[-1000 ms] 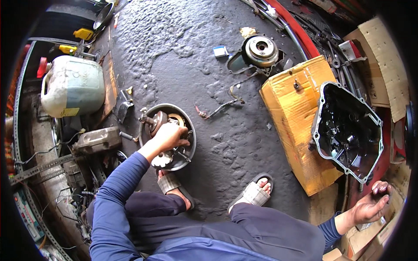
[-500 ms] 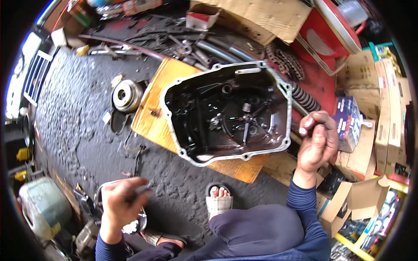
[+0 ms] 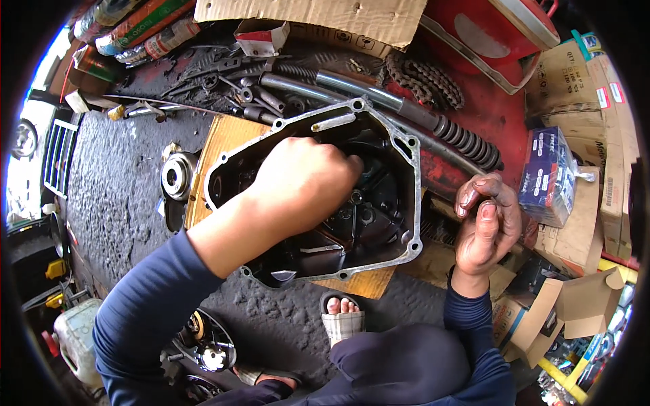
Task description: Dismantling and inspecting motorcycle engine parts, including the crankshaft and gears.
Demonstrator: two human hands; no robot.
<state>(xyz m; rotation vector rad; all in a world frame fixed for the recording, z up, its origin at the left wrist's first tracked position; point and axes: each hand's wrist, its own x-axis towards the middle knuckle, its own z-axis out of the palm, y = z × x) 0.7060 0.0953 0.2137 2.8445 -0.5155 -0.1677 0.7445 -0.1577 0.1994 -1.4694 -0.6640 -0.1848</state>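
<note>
My left hand (image 3: 308, 183) reaches inside a black, oily metal casing with a pale flanged rim (image 3: 412, 237); its fingers are curled down and whatever they grip is hidden behind the knuckles. My right hand (image 3: 484, 223) is raised just right of the casing, grease-stained fingers curled toward the thumb, their contents, if any, too unclear to name. Beneath the casing lies yellow cardboard (image 3: 365, 284). A round metal rotor (image 3: 177, 174) sits left of it. Lower down, a metal bowl (image 3: 227, 342) holds assorted mechanical parts.
Shock absorbers (image 3: 460, 142), a chain (image 3: 440, 88) and tools (image 3: 264, 98) crowd a red surface behind the casing. Cartons (image 3: 569, 74), packaged blue boxes (image 3: 545, 176) and an open box (image 3: 582, 304) stand right. A plastic jug (image 3: 78, 338) is lower left; my sandalled foot (image 3: 342, 321) rests below.
The view has turned toward the casing. My left hand has moved up from the bowl, past the floor, into the casing. My right hand stays raised and curled beside it.
</note>
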